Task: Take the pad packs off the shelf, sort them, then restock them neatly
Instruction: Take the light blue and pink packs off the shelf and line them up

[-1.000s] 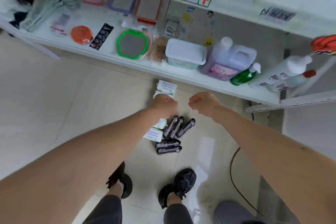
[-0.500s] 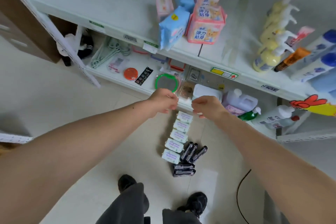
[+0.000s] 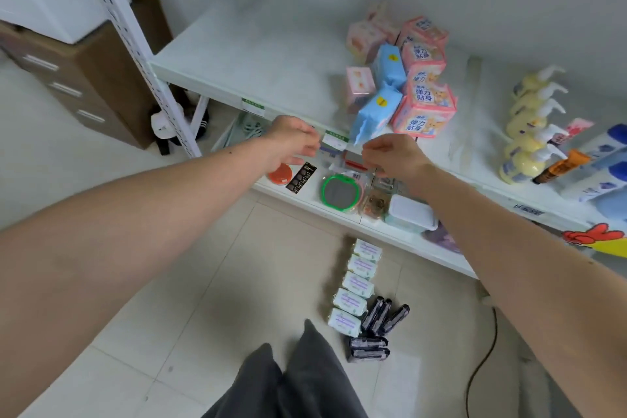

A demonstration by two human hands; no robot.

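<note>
White packs (image 3: 356,285) and dark packs (image 3: 376,332) lie sorted on the floor below the shelf's (image 3: 258,54) front edge. Pink packs (image 3: 424,108) and blue packs (image 3: 375,112) remain shelved, so removal looks half done, restocking unstarted. Left hand (image 3: 293,139) and right hand (image 3: 390,154) hover loosely curled, holding nothing.

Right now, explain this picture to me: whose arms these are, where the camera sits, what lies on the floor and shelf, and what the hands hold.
There is no machine: a person wears the camera on the head, looking down along both bare arms. The left hand and right hand reach toward the shelf edge, fingers loosely curled, holding nothing. On the floor lie a row of white pad packs and, beside them, dark pad packs. On the shelf stand pink packs and blue packs.
</note>
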